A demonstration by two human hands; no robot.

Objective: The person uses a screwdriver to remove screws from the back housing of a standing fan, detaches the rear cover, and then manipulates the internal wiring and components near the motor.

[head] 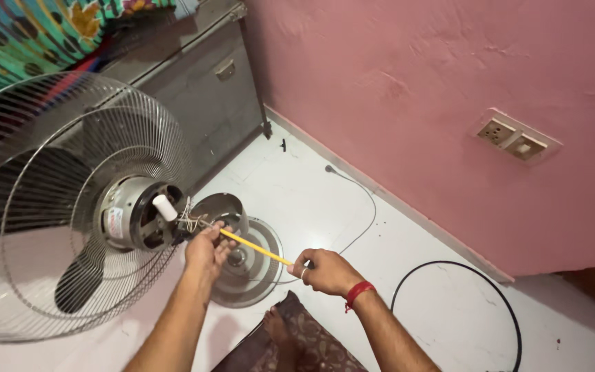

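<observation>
on the left side of the frame a big fan [70, 207] lies tipped over, and its round wire cage [8, 158] fills most of that side. a dark blade [77, 282] shows through the wires. in the middle of the cage sits the silver motor [132, 213], bare at the back, with a small white knob [164, 207] sticking out of it. thin pale wires [191, 222] hang out just right of the motor.

the left hand [206, 249] is at those wires, near the lower middle of the frame. its fingers are curled together around the near end of a yellow wire [256, 248]. the yellow wire runs in a straight, tight line down and to the right. the right hand [325, 270] holds the other end, with its fingers pinched shut on it. a red band [358, 293] goes around that wrist.

under the two hands a round grey fan base [249, 275] lies on the white floor [325, 207]. a thin grey cord [363, 207] snakes across the floor behind it. a bare foot [278, 327] rests on a patterned cloth at the bottom edge.

to the right a black ring [463, 269] lies on the floor. on the pink wall [414, 83] at the upper right sits a white wall socket [514, 138].
</observation>
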